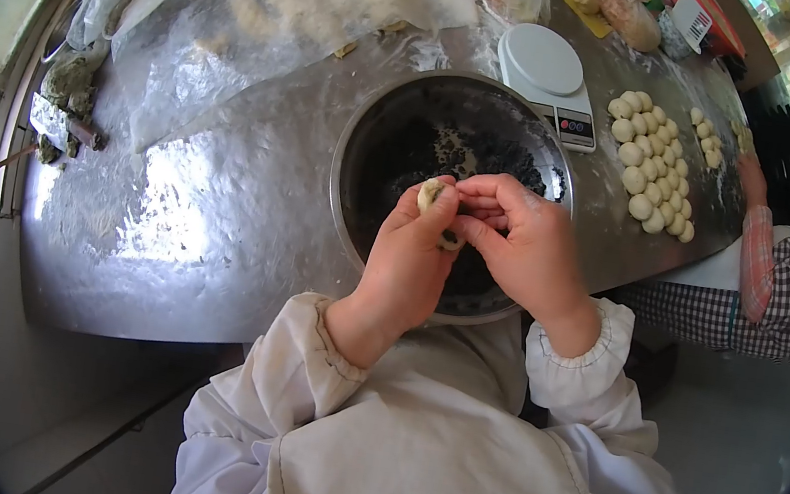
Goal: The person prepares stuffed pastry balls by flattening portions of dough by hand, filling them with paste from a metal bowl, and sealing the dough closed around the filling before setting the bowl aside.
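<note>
Over the near part of a large metal bowl [345, 154], my left hand [405, 259] is closed around a small piece of pale dough [431, 192] with dark filling showing. My right hand [526, 250] touches the same dough from the right, its thumb and fingers pinched together at the edge. Dark crumbly filling [518, 159] lies in the bowl beneath and beyond both hands. Part of the dough is hidden behind my fingers.
A white scale [542, 61] stands behind the bowl. Rows of dough balls [651, 164] lie to its right. Plastic sheeting [241, 49] covers dough at the back left. At the right is another person's arm [756, 247]. Bags [621, 6] sit at the back.
</note>
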Demonstrator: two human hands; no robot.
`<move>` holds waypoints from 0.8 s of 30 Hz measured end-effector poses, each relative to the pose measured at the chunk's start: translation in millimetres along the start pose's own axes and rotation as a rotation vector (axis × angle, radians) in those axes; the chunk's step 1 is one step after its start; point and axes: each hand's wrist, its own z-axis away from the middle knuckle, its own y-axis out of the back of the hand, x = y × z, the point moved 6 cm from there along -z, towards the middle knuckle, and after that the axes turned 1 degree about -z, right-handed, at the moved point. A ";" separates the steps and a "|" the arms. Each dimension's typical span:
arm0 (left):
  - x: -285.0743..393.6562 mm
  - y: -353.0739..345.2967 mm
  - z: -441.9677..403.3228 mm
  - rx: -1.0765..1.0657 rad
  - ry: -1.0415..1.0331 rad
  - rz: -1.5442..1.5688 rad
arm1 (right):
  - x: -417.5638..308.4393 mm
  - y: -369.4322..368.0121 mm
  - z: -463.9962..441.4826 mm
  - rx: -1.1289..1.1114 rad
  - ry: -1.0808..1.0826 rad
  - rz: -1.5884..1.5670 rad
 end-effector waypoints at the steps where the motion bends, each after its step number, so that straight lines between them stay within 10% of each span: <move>1: -1.2 -1.0 1.1 0.008 -0.002 -0.036 | -0.7 0.4 1.5 -0.012 -0.009 0.015; 24: 3.7 11.3 -1.8 -0.060 -0.027 -0.042 | 4.1 -1.2 9.0 0.201 0.367 0.306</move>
